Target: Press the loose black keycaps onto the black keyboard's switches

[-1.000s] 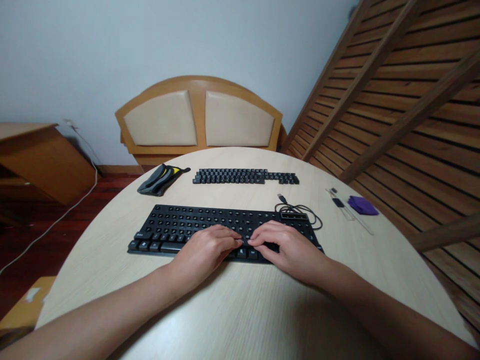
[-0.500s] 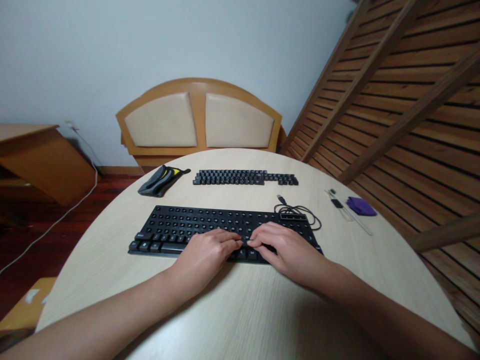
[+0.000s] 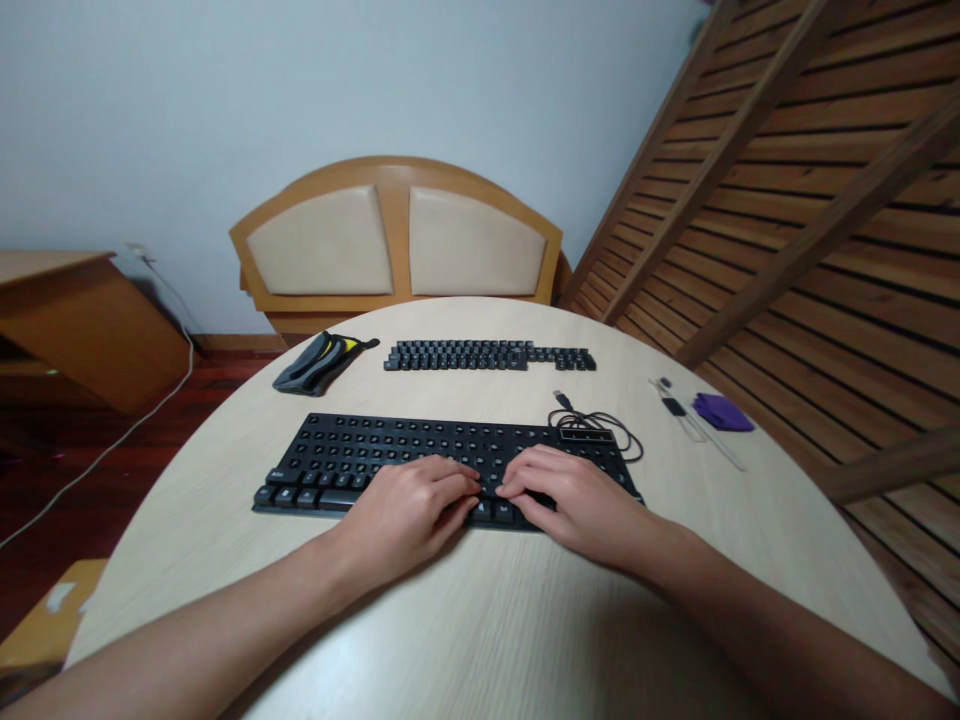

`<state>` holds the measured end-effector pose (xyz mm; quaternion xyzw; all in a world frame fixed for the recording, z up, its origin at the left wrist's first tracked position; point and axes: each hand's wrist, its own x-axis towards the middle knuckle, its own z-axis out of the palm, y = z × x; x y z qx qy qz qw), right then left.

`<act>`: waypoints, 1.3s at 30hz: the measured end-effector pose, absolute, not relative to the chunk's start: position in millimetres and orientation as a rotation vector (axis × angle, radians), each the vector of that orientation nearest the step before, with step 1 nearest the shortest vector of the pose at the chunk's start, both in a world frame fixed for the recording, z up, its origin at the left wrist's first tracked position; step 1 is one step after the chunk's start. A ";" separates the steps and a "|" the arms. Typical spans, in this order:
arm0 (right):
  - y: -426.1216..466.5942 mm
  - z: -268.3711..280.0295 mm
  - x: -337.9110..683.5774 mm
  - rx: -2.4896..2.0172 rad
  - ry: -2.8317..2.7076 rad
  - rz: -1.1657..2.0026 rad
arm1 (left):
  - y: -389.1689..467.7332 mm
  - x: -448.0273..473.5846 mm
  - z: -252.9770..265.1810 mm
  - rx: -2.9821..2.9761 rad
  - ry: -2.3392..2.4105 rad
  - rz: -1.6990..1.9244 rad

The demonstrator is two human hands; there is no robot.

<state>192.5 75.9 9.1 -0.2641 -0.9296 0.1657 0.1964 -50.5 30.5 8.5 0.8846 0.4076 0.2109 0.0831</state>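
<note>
A black keyboard [image 3: 390, 440] lies on the pale round table, most of its upper rows bare of keycaps, with keycaps in place along the two nearest rows. Over its lower middle rests my left hand [image 3: 420, 505], fingers bent and pressed together, their tips on the keys. Just right of it, my right hand [image 3: 566, 495] curls its fingers and thumb toward the same spot on the board. The fingertips of the two hands almost meet; whatever they may pinch is hidden. Beyond the board stands a block of loose keycaps [image 3: 457, 355] set out in rows.
A coiled USB cable [image 3: 634, 440] lies behind the keyboard's right end. At the far left of the table is a black-and-yellow pouch [image 3: 319, 365]. Toward the right edge lie a purple cloth [image 3: 720, 411] and a thin pale tool [image 3: 724, 450]. A padded headboard [image 3: 397, 240] stands behind.
The keyboard's left end has shifted very slightly left and toward me. Both hands stay at nearly the same place on it, my left hand a touch further left.
</note>
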 end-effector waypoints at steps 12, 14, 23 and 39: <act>86.8 10.9 203.4 -0.766 -2.477 0.448 | 33.1 -53.5 9.4 2.700 1.458 0.534; 91.3 10.6 206.0 -0.848 -2.431 0.389 | 32.9 -53.1 7.0 2.695 1.477 0.484; 107.7 10.5 202.5 -1.137 -2.326 0.259 | 32.3 -50.1 2.8 2.716 1.469 0.451; 211.7 11.1 172.4 -1.773 -2.427 -0.082 | 32.8 -50.7 4.8 2.708 1.446 0.413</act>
